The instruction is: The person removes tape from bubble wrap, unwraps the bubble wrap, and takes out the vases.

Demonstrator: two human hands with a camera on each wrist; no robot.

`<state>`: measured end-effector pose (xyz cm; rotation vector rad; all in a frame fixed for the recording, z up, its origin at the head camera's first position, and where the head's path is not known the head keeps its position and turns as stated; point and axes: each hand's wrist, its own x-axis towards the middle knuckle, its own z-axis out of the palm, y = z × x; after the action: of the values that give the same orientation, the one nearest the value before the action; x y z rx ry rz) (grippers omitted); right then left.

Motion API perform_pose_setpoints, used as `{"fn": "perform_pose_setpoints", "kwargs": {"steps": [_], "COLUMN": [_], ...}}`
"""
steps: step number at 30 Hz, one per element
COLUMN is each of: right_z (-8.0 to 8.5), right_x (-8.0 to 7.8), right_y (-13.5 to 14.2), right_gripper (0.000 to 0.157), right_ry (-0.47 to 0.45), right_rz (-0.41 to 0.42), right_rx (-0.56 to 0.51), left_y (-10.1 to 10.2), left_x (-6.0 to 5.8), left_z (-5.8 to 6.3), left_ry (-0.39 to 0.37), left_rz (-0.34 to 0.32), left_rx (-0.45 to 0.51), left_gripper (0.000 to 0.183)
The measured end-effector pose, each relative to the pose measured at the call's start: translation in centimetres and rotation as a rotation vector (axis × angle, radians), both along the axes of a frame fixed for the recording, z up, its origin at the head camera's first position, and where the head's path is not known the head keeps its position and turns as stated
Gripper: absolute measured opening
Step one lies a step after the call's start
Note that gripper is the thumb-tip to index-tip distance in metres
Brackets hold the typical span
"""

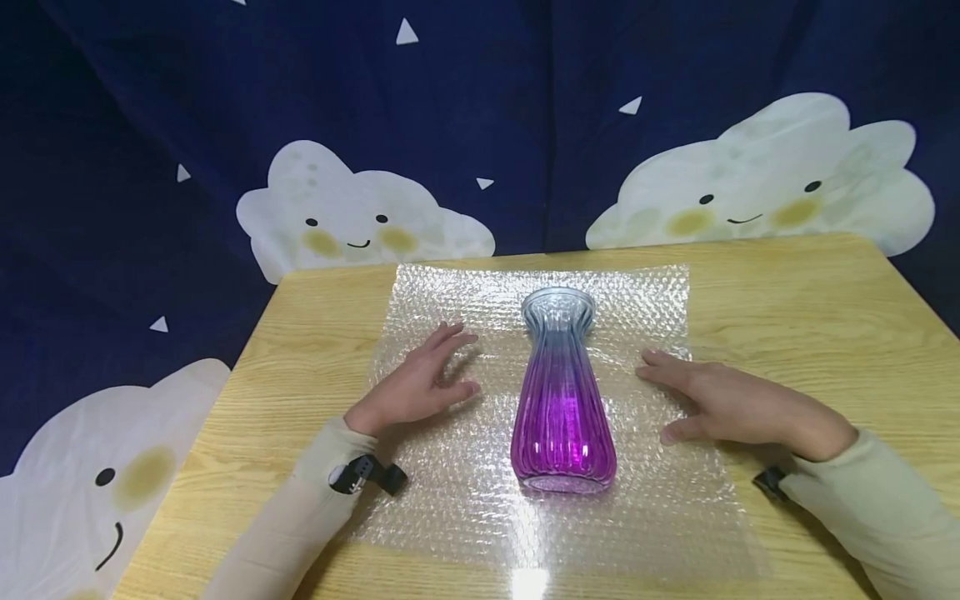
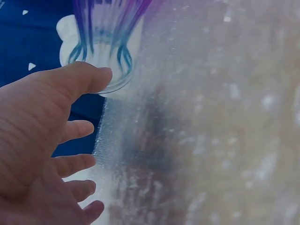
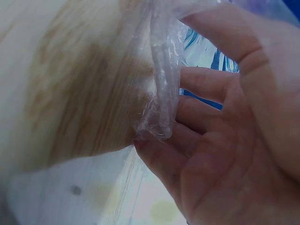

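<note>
A ribbed glass vase (image 1: 564, 400), purple at its base and fading to blue-grey at the rim, lies on its side on a sheet of bubble wrap (image 1: 465, 492). Left of the vase, my left hand (image 1: 420, 379) hovers apart from it, fingers spread and holding nothing. In the left wrist view the thumb of that hand (image 2: 42, 126) overlaps the neck of the vase (image 2: 108, 42). My right hand (image 1: 720, 404) is to the right of the vase, over the wrap's edge, fingers loosely extended. The right wrist view has an edge of the wrap (image 3: 164, 79) beside the right fingers; whether they touch is unclear.
The wooden table (image 1: 810, 308) extends on both sides of the wrap. Behind it hangs a dark blue curtain (image 1: 525, 100) with smiling clouds and white triangles. Dark straps with small devices are on both wrists.
</note>
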<state>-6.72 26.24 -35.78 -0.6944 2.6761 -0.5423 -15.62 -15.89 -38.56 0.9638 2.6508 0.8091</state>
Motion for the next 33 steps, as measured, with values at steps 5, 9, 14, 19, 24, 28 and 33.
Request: {"fn": "perform_pose_setpoints", "kwargs": {"steps": [5, 9, 14, 19, 24, 28, 33], "right_z": [0.1, 0.1, 0.2, 0.4, 0.4, 0.4, 0.4], "right_x": [0.0, 0.1, 0.1, 0.1, 0.2, 0.1, 0.2], "right_y": [0.0, -0.1, -0.1, -0.1, -0.1, -0.1, -0.1], "right_gripper": [0.088, 0.088, 0.089, 0.088, 0.089, 0.089, 0.088], "right_ry": [-0.002, 0.005, 0.012, 0.005, -0.008, -0.008, -0.007], "right_rz": [-0.004, -0.002, -0.001, -0.006, -0.014, -0.013, -0.016], "right_rx": [0.003, 0.004, 0.005, 0.005, 0.009, 0.007, 0.007], "left_y": [0.1, 0.0, -0.1, -0.1, -0.3, -0.5, -0.6], "left_x": [0.1, 0.2, 0.4, 0.5, 0.6, 0.5, 0.4], "left_z": [-0.4, -0.5, -0.6, -0.7, -0.8, -1.0, -1.3], "left_ry": [-0.003, -0.021, -0.081, -0.127, -0.129, -0.131, -0.138], "left_rz": [-0.005, -0.001, -0.034, -0.067, -0.08, -0.087, -0.087], "left_rx": [-0.012, -0.035, -0.061, -0.086, -0.111, -0.119, -0.112], "left_gripper": [0.078, 0.081, 0.089, 0.097, 0.107, 0.11, 0.109]}}
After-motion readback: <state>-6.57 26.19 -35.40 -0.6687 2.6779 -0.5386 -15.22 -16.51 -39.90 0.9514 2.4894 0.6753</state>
